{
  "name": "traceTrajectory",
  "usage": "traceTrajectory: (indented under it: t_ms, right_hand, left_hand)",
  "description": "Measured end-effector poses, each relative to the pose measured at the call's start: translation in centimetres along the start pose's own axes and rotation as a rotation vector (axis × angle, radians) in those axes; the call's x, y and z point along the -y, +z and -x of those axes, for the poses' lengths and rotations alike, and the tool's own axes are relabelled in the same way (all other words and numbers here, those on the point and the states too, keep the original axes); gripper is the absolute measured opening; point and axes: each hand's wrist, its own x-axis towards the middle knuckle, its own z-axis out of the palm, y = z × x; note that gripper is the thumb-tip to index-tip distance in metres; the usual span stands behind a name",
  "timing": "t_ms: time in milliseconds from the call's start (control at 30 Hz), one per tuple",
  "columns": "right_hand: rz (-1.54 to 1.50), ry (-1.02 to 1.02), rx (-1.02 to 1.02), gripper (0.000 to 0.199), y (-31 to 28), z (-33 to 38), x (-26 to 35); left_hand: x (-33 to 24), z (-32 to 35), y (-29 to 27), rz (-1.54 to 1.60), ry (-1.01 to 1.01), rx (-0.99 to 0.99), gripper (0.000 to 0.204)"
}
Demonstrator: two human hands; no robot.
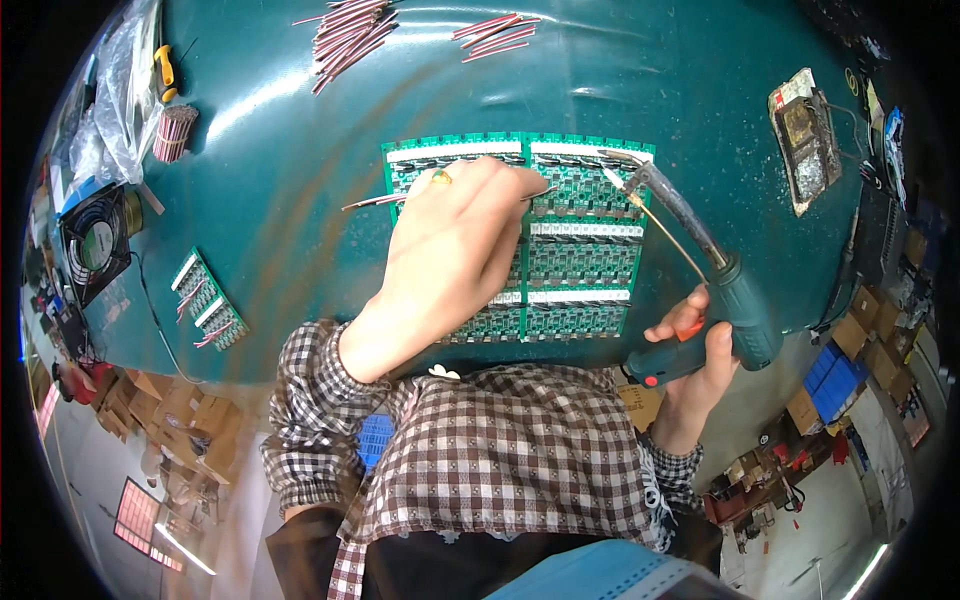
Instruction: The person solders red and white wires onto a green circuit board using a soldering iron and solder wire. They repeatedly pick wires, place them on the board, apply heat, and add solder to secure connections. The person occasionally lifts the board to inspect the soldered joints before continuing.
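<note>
A green circuit board panel with rows of small parts and white strips lies flat before me on the table. Over its left half is my left hand, closed with the fingertips pinching a thin red-and-white wire, whose ends stick out on both sides of the hand. My right hand is wrapped round the grip of a dark green soldering gun, a finger at its orange trigger. The gun's bent metal tip and thin feed tube reach over the panel's upper right corner, close to a white strip. My left hand hides part of the panel.
Loose wires and a smaller group of wires lie at the back. On the left are a bound wire bundle, a yellow-handled tool, a fan and a small board. A stained metal holder sits right.
</note>
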Motion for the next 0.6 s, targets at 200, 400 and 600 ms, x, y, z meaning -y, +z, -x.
traceTrajectory:
  t_ms: [200,400,600]
  right_hand:
    - [0.093,0.019,-0.040,0.042,-0.5,1.2,0.8]
    - [0.235,0.010,-0.069,0.042,0.1,2.4,1.1]
    - [0.298,0.014,-0.043,0.040,-0.1,3.0,0.7]
  left_hand:
    - [-0.8,-1.2,-0.1,0.002,-0.133,0.033,0.011]
    - [-0.5,-1.6,0.6,-0.048,-0.082,-0.020,0.010]
    - [-0.7,-1.3,1.3,-0.113,-0.079,-0.089,0.012]
